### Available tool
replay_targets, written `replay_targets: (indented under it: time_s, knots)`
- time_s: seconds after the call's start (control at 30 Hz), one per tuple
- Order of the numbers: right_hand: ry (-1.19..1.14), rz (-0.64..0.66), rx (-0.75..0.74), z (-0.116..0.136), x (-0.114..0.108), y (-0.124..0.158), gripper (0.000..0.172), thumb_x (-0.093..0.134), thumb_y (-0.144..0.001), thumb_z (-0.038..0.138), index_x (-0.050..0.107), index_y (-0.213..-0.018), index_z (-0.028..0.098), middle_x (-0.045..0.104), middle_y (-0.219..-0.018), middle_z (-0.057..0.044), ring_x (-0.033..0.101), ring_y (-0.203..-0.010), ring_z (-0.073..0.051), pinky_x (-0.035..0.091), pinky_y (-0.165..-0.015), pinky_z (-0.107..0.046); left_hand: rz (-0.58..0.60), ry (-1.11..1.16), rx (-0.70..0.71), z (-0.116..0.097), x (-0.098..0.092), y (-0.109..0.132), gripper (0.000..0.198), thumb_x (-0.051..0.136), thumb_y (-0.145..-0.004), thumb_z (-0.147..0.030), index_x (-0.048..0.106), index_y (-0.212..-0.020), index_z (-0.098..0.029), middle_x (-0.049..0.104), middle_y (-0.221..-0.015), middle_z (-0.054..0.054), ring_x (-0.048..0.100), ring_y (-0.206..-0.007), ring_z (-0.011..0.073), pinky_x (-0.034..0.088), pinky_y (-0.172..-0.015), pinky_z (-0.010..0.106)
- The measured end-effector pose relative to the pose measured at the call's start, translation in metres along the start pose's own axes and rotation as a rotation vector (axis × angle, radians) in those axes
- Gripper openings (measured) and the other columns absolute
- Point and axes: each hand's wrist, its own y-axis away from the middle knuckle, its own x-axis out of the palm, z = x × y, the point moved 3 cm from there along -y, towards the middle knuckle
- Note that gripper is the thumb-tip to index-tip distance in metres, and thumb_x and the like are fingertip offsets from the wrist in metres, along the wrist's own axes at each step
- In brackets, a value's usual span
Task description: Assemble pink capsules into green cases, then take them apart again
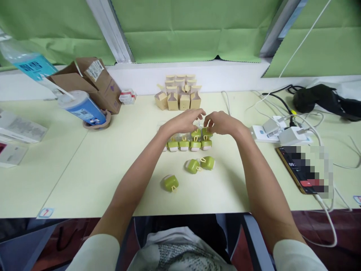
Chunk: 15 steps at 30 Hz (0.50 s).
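Note:
Small green cases with white bases and yellow loops stand in a tight row (184, 145) in front of my hands, with more just behind. My left hand (186, 121) is over the back of this group, index finger stretched out and thumb apart, near a back green case (196, 133). Across from it, my right hand (222, 122) has its fingers bent down at the right-hand back case (207, 132). Something clear shows between my fingertips; what the right fingers grip is too small to make out. Nearer me lie three loose green cases, one (171, 183) apart from the other two.
Open yellow card boxes (184, 101) stand together by the wall. At left are a brown carton (104, 88), a blue cup (87, 109) with a straw and white boxes (21, 126). A power strip (265, 134), cables and a phone (296, 169) lie at right.

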Motion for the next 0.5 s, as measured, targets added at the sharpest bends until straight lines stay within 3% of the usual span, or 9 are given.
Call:
replay_targets:
  time_s: [0.17,0.23,0.37,0.5]
  knots:
    - [-0.032,0.002,-0.004,-0.003,-0.003,0.001,0.022,0.075,-0.086,0.003,0.081,-0.101,0.019,0.082,-0.1,-0.007,0.074,-0.084,-0.019,0.054,-0.069,-0.027,0.091,0.002,0.029,-0.001,0.013,-0.022,0.053,0.063,-0.081,-0.014,0.057,-0.133,-0.019,0.064,-0.143,0.017,0.064,-0.128,0.0312,0.056,-0.103,0.044]
    - [-0.019,-0.01,0.006,-0.003,-0.002,-0.001,0.02,0.074,-0.085,0.003,0.08,-0.097,0.019,0.081,-0.099,-0.007,0.072,-0.083,-0.019,0.051,-0.065,-0.027,0.139,-0.002,-0.005,-0.001,0.02,-0.022,0.063,0.069,-0.079,-0.021,0.053,-0.14,-0.018,0.058,-0.144,0.019,0.062,-0.128,0.033,0.058,-0.099,0.043]
    - [-0.006,-0.001,0.046,-0.004,0.002,-0.005,0.016,0.075,-0.085,0.005,0.078,-0.094,0.018,0.079,-0.094,-0.007,0.069,-0.076,-0.019,0.047,-0.061,-0.029,0.118,0.027,0.008,0.0,0.03,-0.02,0.099,0.075,-0.079,-0.032,0.028,-0.165,-0.023,0.057,-0.143,0.016,0.052,-0.144,0.0348,0.054,-0.11,0.045]
    - [0.009,-0.02,0.016,-0.004,0.002,-0.006,0.016,0.075,-0.084,0.004,0.077,-0.091,0.019,0.078,-0.09,-0.005,0.069,-0.079,-0.018,0.047,-0.063,-0.028,0.094,-0.006,-0.019,0.004,0.038,-0.021,0.112,0.076,-0.08,-0.039,0.014,-0.173,-0.025,0.054,-0.148,0.017,0.056,-0.14,0.0355,0.054,-0.108,0.046]
